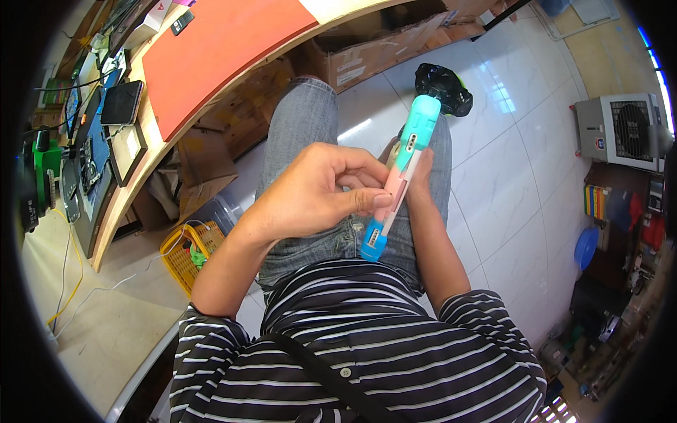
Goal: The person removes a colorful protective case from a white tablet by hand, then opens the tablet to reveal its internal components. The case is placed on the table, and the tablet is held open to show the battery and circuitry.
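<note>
Two hands (315, 189); one tricolour case (399, 185)

Left forearm (229, 268) angled up and inward, a person's left hand (317, 189) turns rightward, thumb (361, 202) extended below bent fingers (358, 163); the right forearm (437, 240) reaches forward; the right hand (423, 171) is partly hidden, its grip unclear.

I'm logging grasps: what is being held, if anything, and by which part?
A slim turquoise, pink and blue object: the left grip pinches its pink middle; the right grip is partly hidden behind it, its hold unclear.
</note>
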